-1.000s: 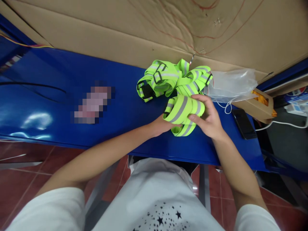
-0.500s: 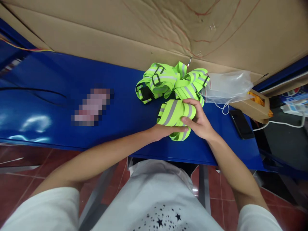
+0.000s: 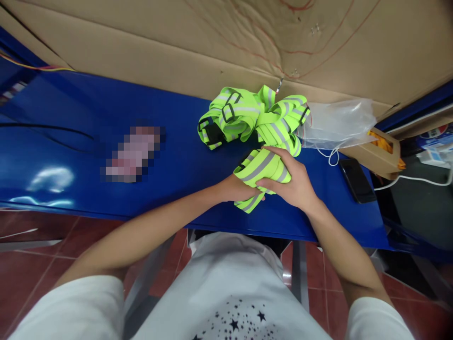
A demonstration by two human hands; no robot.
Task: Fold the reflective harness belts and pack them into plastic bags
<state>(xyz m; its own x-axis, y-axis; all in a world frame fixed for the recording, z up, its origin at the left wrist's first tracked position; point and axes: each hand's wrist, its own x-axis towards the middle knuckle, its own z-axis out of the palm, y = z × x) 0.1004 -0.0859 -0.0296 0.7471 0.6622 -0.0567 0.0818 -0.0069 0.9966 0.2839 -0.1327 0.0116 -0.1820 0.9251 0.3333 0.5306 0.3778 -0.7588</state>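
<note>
Seen from above, a person in a white shirt reaches both bare arms over the near edge of a glossy blue bench (image 3: 71, 141). A folded bundle of neon-yellow reflective strap (image 3: 262, 170) sits just inside that near edge, pressed between both hands. The left hand (image 3: 238, 188) is tucked under and against the bundle's left side, its fingers mostly hidden, so how tightly it closes cannot be told. The right hand (image 3: 293, 184) is curled over the top and right of the bundle, fingers wrapped around it. One strap end pokes out below the bundle toward the near edge; if the grip loosens, the folds could likely spring apart or the bundle slide off onto the tiled floor. Just beyond the bundle lies a loose pile of matching straps (image 3: 247, 118) with black buckles, close enough to snag it. Right of the bundle are a dark phone (image 3: 351, 180), a white cable, a clear plastic bag (image 3: 339, 123) and a small cardboard box (image 3: 380, 153), crowding that side. Left of the bundle the bench offers broad room. A cardboard sheet (image 3: 177, 52) walls off the far edge.
</note>
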